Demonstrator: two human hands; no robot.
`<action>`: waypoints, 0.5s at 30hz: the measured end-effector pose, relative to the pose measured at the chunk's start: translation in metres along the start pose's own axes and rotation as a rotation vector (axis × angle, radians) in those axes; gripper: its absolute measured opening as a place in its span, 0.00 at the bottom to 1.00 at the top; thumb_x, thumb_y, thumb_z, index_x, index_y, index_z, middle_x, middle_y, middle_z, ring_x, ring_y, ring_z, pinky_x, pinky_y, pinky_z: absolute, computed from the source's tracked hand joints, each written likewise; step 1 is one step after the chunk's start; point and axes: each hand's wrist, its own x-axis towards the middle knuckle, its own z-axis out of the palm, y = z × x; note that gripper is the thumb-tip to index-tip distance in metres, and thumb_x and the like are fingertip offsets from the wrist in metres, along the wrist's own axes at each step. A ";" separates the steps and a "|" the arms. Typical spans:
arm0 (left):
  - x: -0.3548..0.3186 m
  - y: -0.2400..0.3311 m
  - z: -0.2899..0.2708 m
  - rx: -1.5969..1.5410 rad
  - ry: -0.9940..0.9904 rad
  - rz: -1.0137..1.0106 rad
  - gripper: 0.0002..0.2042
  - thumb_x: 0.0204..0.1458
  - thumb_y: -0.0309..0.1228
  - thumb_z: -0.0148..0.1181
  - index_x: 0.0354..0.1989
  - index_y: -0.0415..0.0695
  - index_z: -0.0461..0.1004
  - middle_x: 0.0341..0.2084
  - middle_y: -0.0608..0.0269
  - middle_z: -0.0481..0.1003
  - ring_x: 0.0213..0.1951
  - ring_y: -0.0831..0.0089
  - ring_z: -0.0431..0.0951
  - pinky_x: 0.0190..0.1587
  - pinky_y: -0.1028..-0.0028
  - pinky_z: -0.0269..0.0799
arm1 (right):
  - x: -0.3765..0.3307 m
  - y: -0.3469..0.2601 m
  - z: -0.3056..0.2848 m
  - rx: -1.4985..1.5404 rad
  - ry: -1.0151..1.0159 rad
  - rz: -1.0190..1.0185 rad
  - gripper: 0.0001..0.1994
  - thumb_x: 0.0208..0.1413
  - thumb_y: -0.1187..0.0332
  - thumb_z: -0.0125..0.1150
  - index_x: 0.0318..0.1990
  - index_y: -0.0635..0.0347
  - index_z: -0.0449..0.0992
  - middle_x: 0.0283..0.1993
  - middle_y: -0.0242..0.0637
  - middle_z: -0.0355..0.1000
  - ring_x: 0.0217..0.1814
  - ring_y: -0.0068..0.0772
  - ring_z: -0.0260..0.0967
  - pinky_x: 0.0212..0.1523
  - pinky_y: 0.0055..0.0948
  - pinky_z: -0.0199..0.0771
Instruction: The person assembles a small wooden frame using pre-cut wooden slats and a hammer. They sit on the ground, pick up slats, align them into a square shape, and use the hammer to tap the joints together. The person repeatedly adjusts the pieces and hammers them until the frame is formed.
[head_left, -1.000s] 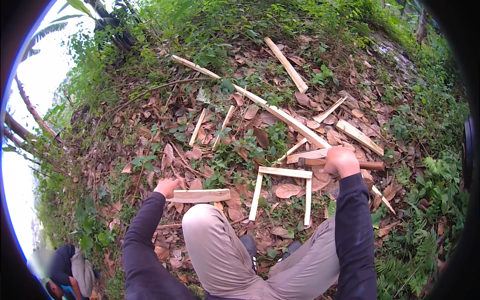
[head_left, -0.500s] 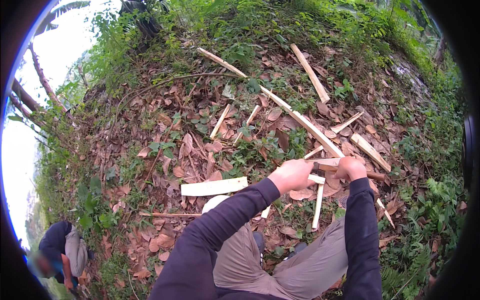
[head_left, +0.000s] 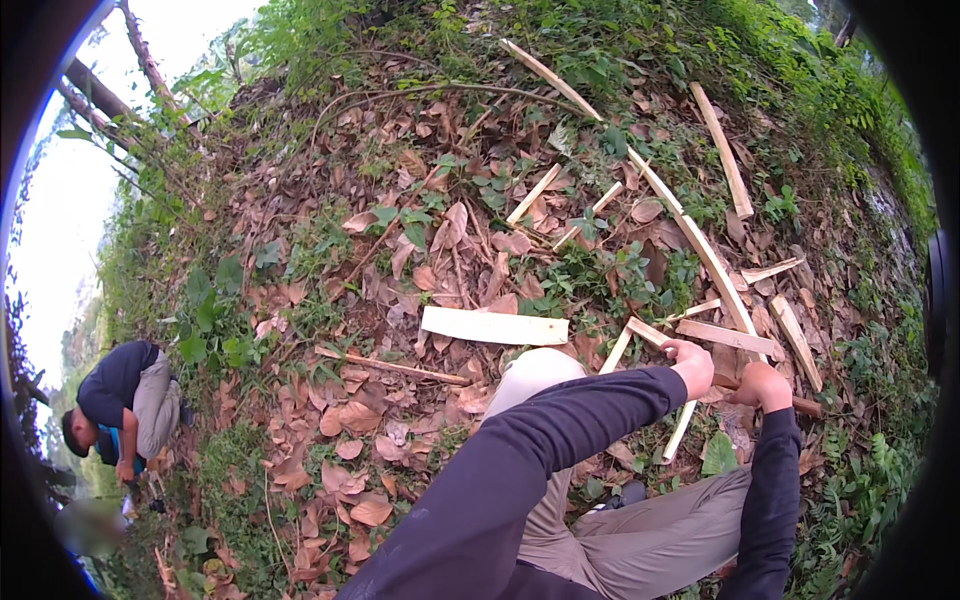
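My left hand (head_left: 692,366) is closed around the end of a short pale wood strip (head_left: 648,332), which points up and left from the fingers. Just to its right, my right hand (head_left: 762,386) grips a brown wooden handle (head_left: 807,407). One end of this handle sticks out past the right fist, and the other runs toward my left hand, which hides whatever is there. Beyond both hands lies a flat pale wood piece (head_left: 732,338). Another strip (head_left: 680,432) lies on the ground below my left hand.
A wide pale board (head_left: 495,326) lies left of my knee, with a thin stick (head_left: 392,366) nearer me. A long split pole (head_left: 705,245) and several wood pieces lie on leaf-covered ground. Another person (head_left: 130,405) crouches at the far left. Green plants edge the slope.
My view has swung left, so the scene sits farther right. The wood strip by my left hand has turned to point up and left. The crouching person shows more fully.
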 end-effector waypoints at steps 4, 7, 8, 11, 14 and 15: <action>0.009 -0.005 0.003 -0.009 -0.026 0.031 0.18 0.53 0.35 0.62 0.53 0.46 0.80 0.47 0.54 0.80 0.48 0.53 0.81 0.50 0.38 0.71 | 0.008 -0.003 0.003 0.001 -0.024 -0.045 0.30 0.42 0.43 0.74 0.39 0.65 0.83 0.41 0.53 0.79 0.45 0.50 0.78 0.50 0.40 0.78; 0.004 -0.008 -0.002 0.002 0.026 0.023 0.18 0.53 0.35 0.62 0.53 0.47 0.80 0.47 0.56 0.80 0.47 0.54 0.81 0.49 0.39 0.72 | 0.002 -0.005 -0.007 0.032 -0.084 -0.031 0.33 0.41 0.42 0.74 0.40 0.67 0.83 0.42 0.55 0.78 0.48 0.52 0.77 0.51 0.41 0.77; 0.010 -0.014 0.005 0.020 0.035 0.023 0.18 0.53 0.36 0.62 0.52 0.47 0.80 0.47 0.58 0.80 0.48 0.56 0.81 0.49 0.40 0.73 | 0.001 -0.009 -0.012 0.021 -0.077 -0.033 0.33 0.41 0.41 0.73 0.41 0.65 0.83 0.42 0.53 0.79 0.47 0.52 0.77 0.50 0.41 0.77; -0.006 -0.025 -0.018 -0.110 0.045 0.012 0.20 0.52 0.40 0.63 0.52 0.45 0.80 0.50 0.57 0.79 0.50 0.56 0.80 0.50 0.42 0.74 | -0.004 0.016 -0.021 0.105 -0.070 -0.014 0.30 0.43 0.42 0.72 0.41 0.62 0.83 0.41 0.50 0.79 0.46 0.51 0.77 0.50 0.41 0.77; -0.016 -0.049 -0.024 -0.118 0.231 -0.013 0.21 0.50 0.46 0.64 0.46 0.45 0.82 0.43 0.57 0.82 0.45 0.59 0.83 0.45 0.47 0.77 | -0.016 0.031 -0.032 0.130 0.017 0.044 0.29 0.44 0.44 0.71 0.39 0.64 0.83 0.40 0.52 0.79 0.45 0.50 0.78 0.49 0.40 0.77; -0.014 -0.060 -0.018 -0.128 0.287 -0.033 0.20 0.50 0.47 0.65 0.43 0.46 0.83 0.41 0.57 0.82 0.43 0.60 0.83 0.41 0.49 0.78 | -0.015 0.037 -0.031 0.186 0.043 0.092 0.29 0.45 0.44 0.71 0.39 0.67 0.82 0.40 0.53 0.79 0.45 0.51 0.78 0.49 0.40 0.77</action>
